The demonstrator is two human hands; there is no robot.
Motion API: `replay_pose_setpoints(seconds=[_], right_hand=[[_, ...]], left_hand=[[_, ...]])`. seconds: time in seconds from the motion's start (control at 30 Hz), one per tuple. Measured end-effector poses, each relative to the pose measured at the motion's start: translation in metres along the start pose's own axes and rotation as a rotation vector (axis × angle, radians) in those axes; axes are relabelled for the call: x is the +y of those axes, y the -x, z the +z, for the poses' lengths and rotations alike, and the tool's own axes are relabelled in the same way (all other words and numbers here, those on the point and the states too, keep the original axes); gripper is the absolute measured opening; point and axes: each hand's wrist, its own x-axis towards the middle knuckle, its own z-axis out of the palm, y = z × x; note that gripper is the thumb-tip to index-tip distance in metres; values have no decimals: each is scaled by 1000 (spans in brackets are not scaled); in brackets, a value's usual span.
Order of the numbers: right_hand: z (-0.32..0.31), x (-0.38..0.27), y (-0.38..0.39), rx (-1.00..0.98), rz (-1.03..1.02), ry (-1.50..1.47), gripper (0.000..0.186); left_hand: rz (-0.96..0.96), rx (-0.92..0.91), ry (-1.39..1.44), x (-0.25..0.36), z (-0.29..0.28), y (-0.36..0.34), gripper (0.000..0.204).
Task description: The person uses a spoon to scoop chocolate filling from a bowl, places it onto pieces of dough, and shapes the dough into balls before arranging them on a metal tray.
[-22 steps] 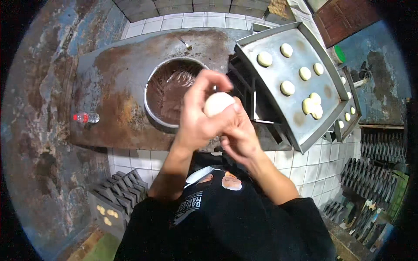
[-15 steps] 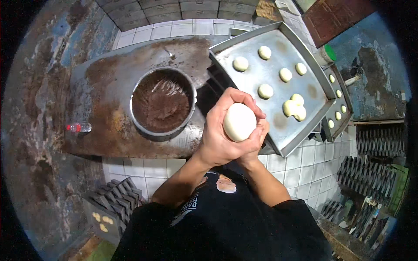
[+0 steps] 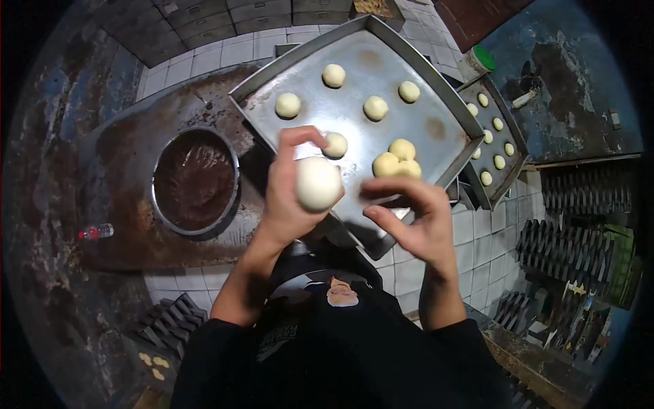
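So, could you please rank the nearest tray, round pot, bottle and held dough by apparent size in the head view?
1. Nearest tray
2. Round pot
3. Held dough, in the left hand, probably enlarged by nearness
4. Bottle

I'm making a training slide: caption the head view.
Left hand around a smooth pale ball, right hand open, near a metal tray bearing more balls.

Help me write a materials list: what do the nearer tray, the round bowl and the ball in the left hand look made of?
Nearer tray: metal, dull grey with some sheen; light glints off it, and brownish stains mark it. Round bowl: probably metal, judging by its shiny grey rim; exact metal unclear. Ball in the left hand: apparently dough, pale, smooth and matte.
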Motion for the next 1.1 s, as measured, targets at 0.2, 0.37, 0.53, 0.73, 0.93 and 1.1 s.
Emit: replay_pose_setpoints(seconds=[0.2,0.37,0.53,0.73,0.93,1.1], right_hand=[[-44,13,-40,-11,-132,193,58],[-72,48,-100,-6,-81,120,46],[-122,134,-244,93,-195,252,46],[-93,214,-324,-108,-330,1079,53],[-76,245,-337,-102,-418,1346,79],[-108,211,-331,-189,-91,169,58]], left_hand=[[-39,-243,-17,-47,74,-44,74],[11,-146,-179,-65,82,-93,66],[-134,-54,-258,-63,41,-95,94],[-227,-180,-295,-70,58,-21,66],[-235,3,-213,-68,60,-18,46],[-233,-25,-306,-72,59,-19,40]])
